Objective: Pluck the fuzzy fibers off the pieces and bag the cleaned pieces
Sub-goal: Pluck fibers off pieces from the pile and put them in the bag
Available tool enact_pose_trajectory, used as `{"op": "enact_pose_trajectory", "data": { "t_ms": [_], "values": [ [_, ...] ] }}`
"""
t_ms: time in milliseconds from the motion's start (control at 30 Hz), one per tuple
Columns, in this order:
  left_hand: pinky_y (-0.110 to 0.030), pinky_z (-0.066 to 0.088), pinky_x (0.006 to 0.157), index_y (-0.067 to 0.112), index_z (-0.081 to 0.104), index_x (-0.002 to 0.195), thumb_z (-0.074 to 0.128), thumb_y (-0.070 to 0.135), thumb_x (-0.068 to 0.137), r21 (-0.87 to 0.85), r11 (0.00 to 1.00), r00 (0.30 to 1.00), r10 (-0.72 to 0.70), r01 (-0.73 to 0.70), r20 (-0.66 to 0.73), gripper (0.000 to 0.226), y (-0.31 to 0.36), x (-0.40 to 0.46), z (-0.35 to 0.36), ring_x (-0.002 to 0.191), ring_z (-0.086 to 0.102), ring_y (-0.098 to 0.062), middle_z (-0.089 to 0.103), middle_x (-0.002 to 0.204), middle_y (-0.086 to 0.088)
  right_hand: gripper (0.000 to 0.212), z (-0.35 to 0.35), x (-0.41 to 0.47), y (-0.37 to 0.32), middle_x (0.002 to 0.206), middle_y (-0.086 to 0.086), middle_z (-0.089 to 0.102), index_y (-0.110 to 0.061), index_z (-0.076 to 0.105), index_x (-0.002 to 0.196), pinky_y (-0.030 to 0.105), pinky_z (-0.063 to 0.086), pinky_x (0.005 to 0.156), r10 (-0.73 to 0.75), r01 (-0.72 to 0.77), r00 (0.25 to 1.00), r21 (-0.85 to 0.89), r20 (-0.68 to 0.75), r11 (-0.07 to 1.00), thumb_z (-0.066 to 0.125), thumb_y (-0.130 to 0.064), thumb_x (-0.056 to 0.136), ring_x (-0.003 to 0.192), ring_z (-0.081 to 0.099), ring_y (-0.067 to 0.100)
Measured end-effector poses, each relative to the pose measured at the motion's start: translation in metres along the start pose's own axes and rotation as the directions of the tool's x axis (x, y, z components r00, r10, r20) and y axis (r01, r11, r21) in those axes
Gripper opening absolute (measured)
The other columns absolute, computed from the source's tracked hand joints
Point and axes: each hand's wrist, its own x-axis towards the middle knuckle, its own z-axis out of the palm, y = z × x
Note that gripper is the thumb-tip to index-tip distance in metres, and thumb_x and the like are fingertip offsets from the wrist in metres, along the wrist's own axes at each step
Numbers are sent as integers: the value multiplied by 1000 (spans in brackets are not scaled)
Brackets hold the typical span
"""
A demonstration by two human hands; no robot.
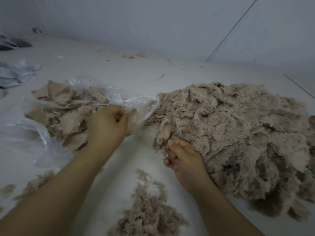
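Note:
A clear plastic bag (34,120) lies open at the left, holding several smooth beige pieces (71,123). My left hand (107,126) is at the bag's mouth, fingers curled; it seems to pinch a beige piece (133,116) against the bag's edge. A big heap of fuzzy beige pieces (235,133) covers the right side of the white table (119,79). My right hand (182,159) sits at the heap's near-left edge, fingers curled, with a few fibers between them. A pile of plucked fibers (148,210) lies in front, between my forearms.
Smaller fiber tufts (37,181) lie at the near left. Crumpled white plastic bags (15,72) sit at the far left. Small scraps (129,56) dot the table's far side by the white wall. A thin rod (233,29) leans against the wall at the right.

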Motion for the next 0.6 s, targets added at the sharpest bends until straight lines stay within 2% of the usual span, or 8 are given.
{"op": "enact_pose_trajectory", "data": {
  "t_ms": [100, 167, 233, 300, 400, 467, 533, 600],
  "values": [
    [-33, 44, 56, 12, 73, 81, 63, 10, 80, 437, 882, 979, 202, -173, -20, 11, -20, 24, -11, 65, 62, -36, 67, 71, -13, 21, 2, 1, 2, 60, -1, 43, -10, 59, 76, 22, 48, 55, -10, 10, 1000, -29, -16, 1000, 59, -13, 97, 57, 42, 9],
    [-30, 42, 55, 11, 71, 78, 60, 2, 79, 665, 719, 979, 122, -201, 165, 14, -27, 31, -8, 61, 57, -31, 64, 69, -11, 21, 2, 2, 3, 60, -1, 44, -10, 62, 77, 22, 48, 54, -11, 10, 1000, -24, -22, 1000, 59, -12, 97, 57, 42, 10],
    [-29, 43, 58, 11, 69, 77, 55, 3, 83, 770, 600, 959, -12, -218, 281, 18, -29, 32, -7, 60, 49, -25, 63, 71, -7, 19, 2, 2, 3, 59, -1, 44, -9, 64, 79, 22, 48, 54, -7, 7, 1000, -23, -26, 1000, 59, -13, 97, 56, 43, 10],
    [-30, 39, 58, 8, 69, 77, 53, 3, 82, 767, 606, 956, -37, -209, 290, 17, -31, 33, -8, 62, 49, -26, 64, 78, -11, 18, 1, 3, 4, 59, -1, 45, -9, 65, 81, 22, 49, 55, -8, 7, 1000, -33, -25, 999, 59, -14, 97, 54, 43, 9],
    [-37, 38, 57, 0, 66, 77, 58, 1, 72, 707, 655, 961, 119, -266, 251, 9, -17, 24, -6, 69, 53, -35, 55, 88, -25, 21, 2, 3, 3, 60, 0, 44, -12, 64, 77, 22, 49, 56, -3, 2, 1000, -40, -23, 999, 60, -15, 97, 55, 43, 8],
    [-42, 44, 60, 1, 62, 83, 58, 3, 71, 618, 714, 943, 214, -330, 256, 13, 0, 14, -1, 79, 53, -39, 49, 93, -22, 26, 3, 3, 2, 60, 0, 39, -15, 58, 71, 22, 46, 53, 0, -1, 1000, -23, -14, 1000, 60, -15, 97, 54, 39, 8],
    [-43, 49, 61, 5, 63, 87, 57, 19, 78, 415, 833, 909, 224, -366, 352, 18, 19, 0, 14, 79, 54, -36, 49, 89, -15, 32, 4, 3, 1, 60, 0, 36, -18, 53, 67, 21, 43, 52, 0, 0, 1000, -14, -1, 1000, 59, -16, 98, 55, 35, 8],
    [-41, 46, 55, 6, 65, 82, 56, 43, 87, 182, 948, 872, 152, -262, 464, 38, 34, -13, 35, 67, 58, -32, 58, 74, -15, 34, 4, 2, 1, 58, -2, 35, -19, 52, 65, 22, 40, 52, 2, -2, 1000, -13, -4, 1000, 58, -16, 99, 53, 34, 8]
  ]
}}
